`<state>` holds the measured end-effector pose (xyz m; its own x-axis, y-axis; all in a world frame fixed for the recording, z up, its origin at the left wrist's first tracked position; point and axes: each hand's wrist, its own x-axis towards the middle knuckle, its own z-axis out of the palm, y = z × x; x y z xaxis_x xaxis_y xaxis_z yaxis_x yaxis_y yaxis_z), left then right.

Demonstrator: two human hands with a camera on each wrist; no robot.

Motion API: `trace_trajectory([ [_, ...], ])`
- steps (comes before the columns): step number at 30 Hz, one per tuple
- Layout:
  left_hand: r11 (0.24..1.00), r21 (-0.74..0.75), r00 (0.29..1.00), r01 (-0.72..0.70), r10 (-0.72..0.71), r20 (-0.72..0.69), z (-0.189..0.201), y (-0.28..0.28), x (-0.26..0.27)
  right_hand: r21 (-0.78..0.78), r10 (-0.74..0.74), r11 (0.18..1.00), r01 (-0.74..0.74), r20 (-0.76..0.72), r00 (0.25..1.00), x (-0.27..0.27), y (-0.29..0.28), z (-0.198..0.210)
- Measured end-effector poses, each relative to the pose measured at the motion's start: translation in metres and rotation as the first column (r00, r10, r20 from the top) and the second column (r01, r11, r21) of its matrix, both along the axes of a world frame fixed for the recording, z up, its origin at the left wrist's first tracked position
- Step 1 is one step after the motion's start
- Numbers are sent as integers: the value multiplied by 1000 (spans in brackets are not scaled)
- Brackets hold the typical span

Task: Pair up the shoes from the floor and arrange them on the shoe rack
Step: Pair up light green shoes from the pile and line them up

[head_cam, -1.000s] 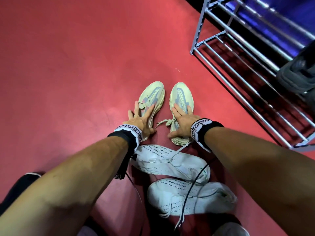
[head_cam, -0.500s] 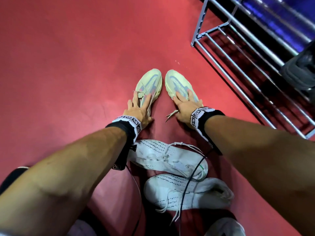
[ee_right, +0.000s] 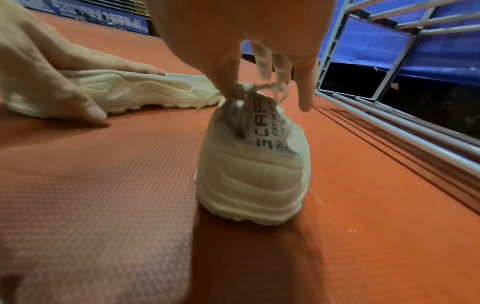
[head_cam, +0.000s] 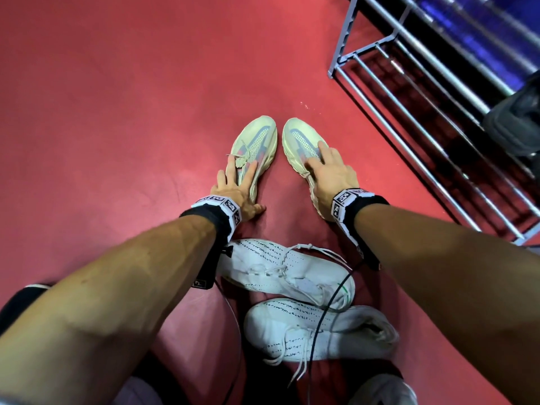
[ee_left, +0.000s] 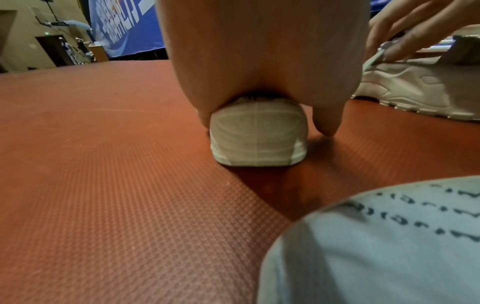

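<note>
Two cream sneakers stand side by side on the red floor, toes pointing away from me. My left hand (head_cam: 236, 182) lies flat on the left cream sneaker (head_cam: 257, 138), fingers straight along its laces and thumb down beside the heel (ee_left: 257, 139). My right hand (head_cam: 327, 168) rests on the right cream sneaker (head_cam: 298, 135), fingers spread over its top and touching the laces above the heel (ee_right: 254, 174). The grey metal shoe rack (head_cam: 344, 30) stands to the right of this pair.
Two white knit sneakers (head_cam: 280, 267) (head_cam: 306, 331) lie on their sides between my forearms, with a black cable (head_cam: 324, 323) over them. A dark grey shoe (head_cam: 514, 121) sits on the rack at the right edge. Bare red floor spreads to the left.
Both hands have slid the cream sneakers away from me and off the white pair. The right sneaker's heel has swung out towards the rack.
</note>
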<state>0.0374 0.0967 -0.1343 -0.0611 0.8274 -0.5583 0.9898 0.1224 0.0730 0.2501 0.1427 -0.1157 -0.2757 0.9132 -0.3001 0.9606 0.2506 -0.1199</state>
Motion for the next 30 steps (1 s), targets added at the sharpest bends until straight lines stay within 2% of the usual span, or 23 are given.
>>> trace_trajectory([
  [6, 1000, 22, 1000, 3, -2, -24, -5, 1, 0, -212, 5, 977, 6, 53, 999, 3, -8, -12],
  [9, 1000, 8, 1000, -9, 9, -17, -4, 2, 1, -267, -1, 964, 24, 87, 996, 2, -9, -15],
  [15, 1000, 7, 1000, -13, 13, -22, -3, 2, 2, -279, -92, 951, 137, 169, 981, 5, -8, -14],
  [19, 1000, 2, 1000, -8, 8, -15, -4, 2, 1, -88, 65, 995, -53, 148, 987, 13, -20, -17],
  [21, 1000, 4, 1000, -1, 1, -17, -3, 2, 1, -59, 127, 991, -119, 163, 978, 17, -23, -19],
  [30, 1000, 6, 1000, 1, -1, -30, -3, 2, 3, -231, 115, 971, -61, 228, 967, 16, -11, -16],
])
